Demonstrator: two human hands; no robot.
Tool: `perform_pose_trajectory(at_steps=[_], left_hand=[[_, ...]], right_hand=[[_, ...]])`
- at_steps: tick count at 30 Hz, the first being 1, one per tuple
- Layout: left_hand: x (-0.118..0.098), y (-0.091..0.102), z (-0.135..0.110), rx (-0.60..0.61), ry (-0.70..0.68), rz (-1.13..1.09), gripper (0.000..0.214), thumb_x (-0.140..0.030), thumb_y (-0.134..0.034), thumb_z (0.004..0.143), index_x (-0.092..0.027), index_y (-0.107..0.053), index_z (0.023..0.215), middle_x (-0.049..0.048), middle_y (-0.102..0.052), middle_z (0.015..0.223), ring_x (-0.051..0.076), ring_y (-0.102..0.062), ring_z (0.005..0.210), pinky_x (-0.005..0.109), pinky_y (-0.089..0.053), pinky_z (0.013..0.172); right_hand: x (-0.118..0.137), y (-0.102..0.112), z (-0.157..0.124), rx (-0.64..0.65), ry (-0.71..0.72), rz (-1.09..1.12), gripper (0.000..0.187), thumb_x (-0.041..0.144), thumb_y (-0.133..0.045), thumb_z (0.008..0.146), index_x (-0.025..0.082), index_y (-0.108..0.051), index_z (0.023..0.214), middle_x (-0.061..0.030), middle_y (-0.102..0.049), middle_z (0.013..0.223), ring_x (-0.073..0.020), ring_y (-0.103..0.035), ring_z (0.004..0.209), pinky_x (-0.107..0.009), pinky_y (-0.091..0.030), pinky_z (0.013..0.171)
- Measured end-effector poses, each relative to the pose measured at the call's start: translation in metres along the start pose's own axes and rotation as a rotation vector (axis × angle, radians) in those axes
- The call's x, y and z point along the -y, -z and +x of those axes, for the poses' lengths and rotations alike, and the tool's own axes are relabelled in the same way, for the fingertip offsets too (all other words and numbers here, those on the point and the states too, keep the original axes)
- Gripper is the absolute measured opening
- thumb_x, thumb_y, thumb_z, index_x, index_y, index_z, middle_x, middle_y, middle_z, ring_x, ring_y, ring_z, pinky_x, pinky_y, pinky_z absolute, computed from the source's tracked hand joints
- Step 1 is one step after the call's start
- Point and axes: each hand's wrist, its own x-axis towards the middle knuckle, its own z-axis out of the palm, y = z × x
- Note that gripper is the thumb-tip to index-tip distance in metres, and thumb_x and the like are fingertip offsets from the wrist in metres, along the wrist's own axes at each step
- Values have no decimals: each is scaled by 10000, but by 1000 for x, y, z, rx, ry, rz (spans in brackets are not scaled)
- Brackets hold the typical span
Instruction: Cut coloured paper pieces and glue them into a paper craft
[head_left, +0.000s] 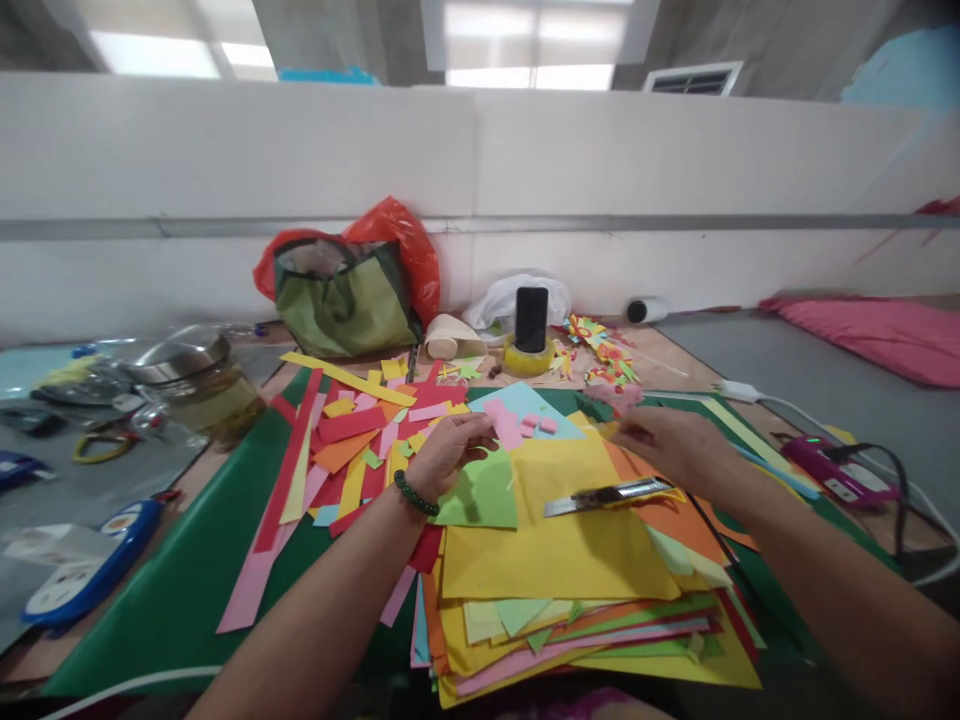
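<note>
My left hand [456,452], wearing a dark beaded bracelet, has its thumb and fingers closed at the edge of a pink paper piece [504,424]. Small folded pink bits [548,426] lie just right of that piece, on a light blue sheet [525,392]. Curled fingers bring my right hand [670,446] to a pinch above the right side of the paper stack; what they hold is hidden. Below it, a utility knife [607,495] with its blade out rests on the yellow sheet [555,560] topping the stack. Under my left hand is a green sheet [480,495].
Coloured paper strips [352,425] litter the green mat [172,580] on the left. Behind are a phone [531,318] on a yellow tape roll [529,358], paper flowers [611,365] and a green bag [341,300]. A glass jar [202,390] stands left; a magenta power bank [836,470] lies right.
</note>
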Motion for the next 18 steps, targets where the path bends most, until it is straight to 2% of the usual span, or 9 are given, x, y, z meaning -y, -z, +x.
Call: perform_pose_trajectory(at_steps=[3,5,7,9,12,15,18], left_hand=[[4,-4,-1,65,-9,50,335,-414,-786,573,-129,-619,634,-7,-593,603,75,-529,558,193,-375,537],[6,-6,-2,103,-20,99,340,-432,-773,587,-129,-621,617,2,-593,593,77,-519,549,197,-375,538],[8,-7,-3,135,-32,141,344,-448,-759,597,-133,-622,603,9,-600,588,82,-522,548,201,-379,543],[9,-8,-4,151,-45,169,337,-453,-745,606,-139,-625,596,18,-612,592,93,-538,562,207,-390,557],[10,-9,-5,156,-64,230,324,-463,-707,634,-144,-650,625,50,-663,655,121,-577,612,225,-418,590],[10,-11,-7,176,-128,346,332,-473,-663,678,-141,-682,690,85,-709,737,143,-600,647,241,-440,610],[10,-13,-8,204,-203,454,329,-460,-622,725,-138,-692,717,93,-722,763,152,-611,657,251,-458,622]], right_hand=[[37,-10,-3,-137,386,252,209,274,-490,906,216,-649,1028,-83,-691,936,-174,-639,754,-276,-476,669],[54,-21,3,-191,550,325,219,254,-473,927,221,-648,1053,-98,-680,985,-185,-646,842,-287,-491,719],[64,-29,11,-214,629,392,210,257,-462,942,217,-665,982,-91,-673,931,-182,-640,849,-281,-491,720],[69,-35,18,-216,612,483,229,275,-456,948,208,-669,894,-74,-658,856,-162,-623,785,-268,-482,689],[72,-38,24,-182,417,655,242,352,-510,911,194,-647,790,-40,-632,763,-137,-563,675,-257,-452,622],[72,-39,28,-78,214,805,307,460,-586,827,177,-618,712,-6,-595,674,-114,-483,594,-248,-398,560],[72,-39,31,26,119,905,366,522,-636,741,166,-599,662,25,-533,600,-95,-408,560,-242,-338,527]])
